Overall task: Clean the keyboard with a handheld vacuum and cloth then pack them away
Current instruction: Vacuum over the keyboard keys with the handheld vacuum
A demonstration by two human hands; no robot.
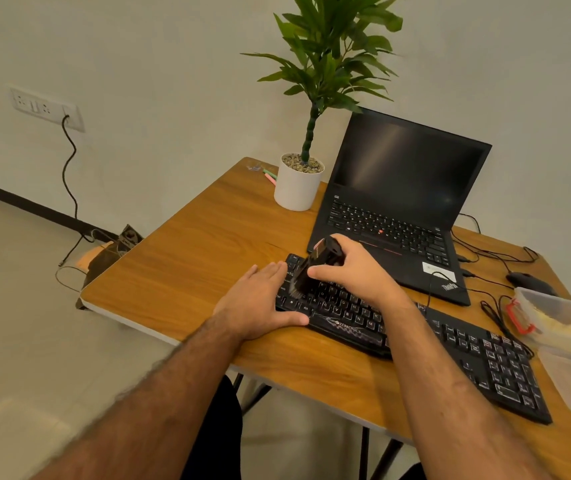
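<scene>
Head view showed the black keyboard lying slantwise on the wooden table, just in front of the open laptop. The right hand gripped the handheld vacuum — fingers curled round its body, brush end down on the keyboard's left keys. The left hand lay flat, fingers straight, against the keyboard's left edge — thumb along its front.

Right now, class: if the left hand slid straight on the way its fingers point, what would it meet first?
The left hand lies flat at the keyboard's left end, fingers pointing up-right. The first thing in that line is probably the handheld vacuum's brush, held by the right hand, though depth is unclear.
</scene>
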